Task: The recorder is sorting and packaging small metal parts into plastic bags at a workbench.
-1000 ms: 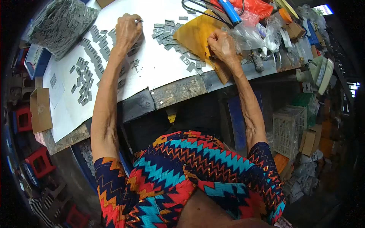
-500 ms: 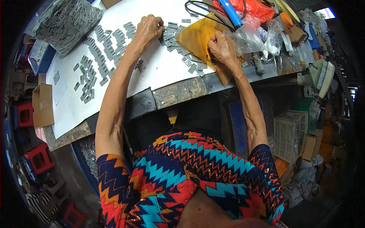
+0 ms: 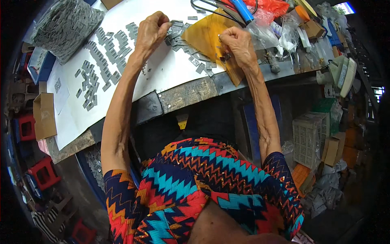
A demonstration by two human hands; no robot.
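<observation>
Many small grey metal pieces (image 3: 183, 37) lie between both hands, left hand (image 3: 151, 31) touching.

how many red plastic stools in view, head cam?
3 at least: one red stool left of the bench by the cardboard, one lower left, one near the bottom edge. The dark rim may hide more.

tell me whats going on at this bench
A person sits at a bench covered with white paper, sorting small grey metal pieces. The left hand is closed over a cluster of pieces. The right hand pinches a small piece above a yellow sheet. More pieces lie in rows to the left, beside a full bag.
</observation>
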